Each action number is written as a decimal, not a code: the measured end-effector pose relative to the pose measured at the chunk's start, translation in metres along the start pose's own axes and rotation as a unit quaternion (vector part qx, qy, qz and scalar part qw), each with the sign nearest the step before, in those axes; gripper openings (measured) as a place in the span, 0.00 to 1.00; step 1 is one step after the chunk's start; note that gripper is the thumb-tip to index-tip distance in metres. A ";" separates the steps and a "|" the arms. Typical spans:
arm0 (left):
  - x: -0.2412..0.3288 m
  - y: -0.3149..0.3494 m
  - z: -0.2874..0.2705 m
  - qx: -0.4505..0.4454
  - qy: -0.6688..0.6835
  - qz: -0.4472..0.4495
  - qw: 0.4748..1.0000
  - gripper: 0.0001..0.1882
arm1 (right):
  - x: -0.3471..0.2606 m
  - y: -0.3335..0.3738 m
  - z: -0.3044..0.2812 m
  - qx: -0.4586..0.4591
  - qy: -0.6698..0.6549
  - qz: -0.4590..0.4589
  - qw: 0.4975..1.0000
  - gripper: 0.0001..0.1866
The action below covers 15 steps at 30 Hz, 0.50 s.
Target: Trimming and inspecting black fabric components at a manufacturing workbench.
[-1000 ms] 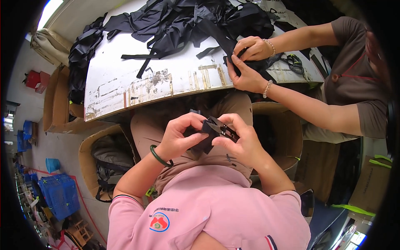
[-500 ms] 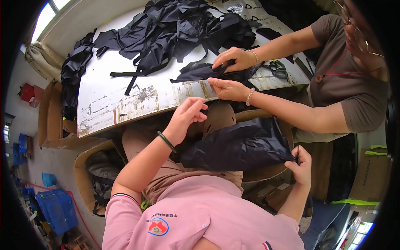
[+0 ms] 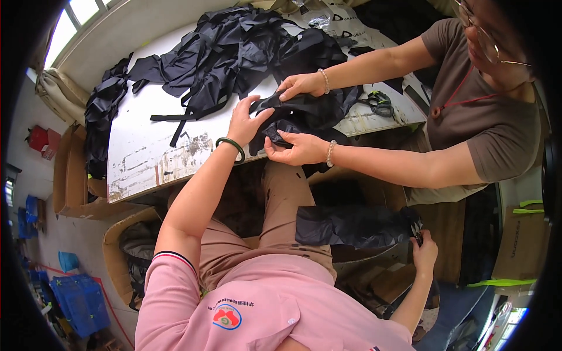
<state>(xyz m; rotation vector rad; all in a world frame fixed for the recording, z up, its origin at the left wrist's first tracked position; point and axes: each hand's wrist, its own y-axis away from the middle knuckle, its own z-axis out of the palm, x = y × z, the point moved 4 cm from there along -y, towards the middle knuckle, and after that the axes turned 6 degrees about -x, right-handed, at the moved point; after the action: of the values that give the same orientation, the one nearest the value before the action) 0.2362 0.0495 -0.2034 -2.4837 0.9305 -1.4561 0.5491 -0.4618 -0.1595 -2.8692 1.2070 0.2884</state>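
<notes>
My left hand (image 3: 249,124), with a dark green bangle at its wrist, reaches over the table's front edge. Its thumb and fingers are apart, their tips at the edge of a bunched black fabric piece (image 3: 316,111). A co-worker's two hands (image 3: 301,149) hold that same piece from the right. Low at the right, my right hand (image 3: 425,250) is closed around a small dark scissors-like tool (image 3: 417,231), mostly hidden by the fingers. Beside that tool, a black fabric sheet (image 3: 351,227) stretches from near my thigh toward the hand.
Black fabric pieces with straps (image 3: 234,52) pile on the white, stained table (image 3: 152,146). Black-and-green scissors (image 3: 379,104) lie near the co-worker. Open cardboard boxes (image 3: 70,175) stand at the left and under the table. Blue bins (image 3: 79,298) sit on the floor.
My left hand has moved forward to the co-worker's black fabric. The co-worker has brought that piece leftward and spread it. My right hand and its black sheet have shifted slightly lower.
</notes>
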 end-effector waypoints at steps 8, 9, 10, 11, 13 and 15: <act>0.024 0.008 -0.031 -0.111 0.578 -0.193 0.785 0.11 | -0.116 -0.014 0.053 -0.040 -0.178 -0.193 0.964 0.12; 0.025 0.012 -0.037 -0.105 0.578 -0.193 0.786 0.11 | -0.139 -0.014 0.060 -0.060 -0.234 -0.237 0.941 0.13; 0.031 0.018 -0.044 -0.106 0.612 -0.200 0.758 0.13 | -0.164 -0.011 0.064 -0.099 -0.241 -0.279 0.924 0.16; 0.036 0.024 -0.050 -0.107 0.647 -0.206 0.727 0.15 | -0.189 -0.008 0.066 -0.137 -0.245 -0.319 0.905 0.19; 0.037 0.034 -0.061 -0.096 0.661 -0.206 0.715 0.19 | -0.227 -0.002 0.073 -0.184 -0.285 -0.390 0.856 0.23; 0.028 0.045 -0.068 -0.109 0.680 -0.219 0.692 0.21 | -0.266 -0.002 0.063 -0.186 -0.301 -0.436 0.828 0.23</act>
<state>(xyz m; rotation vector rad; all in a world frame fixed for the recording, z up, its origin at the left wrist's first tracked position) 0.1698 0.0109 -0.1638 -1.3088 0.5194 -3.6204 0.3577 -0.2669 -0.1745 -2.8466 -0.3152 1.3289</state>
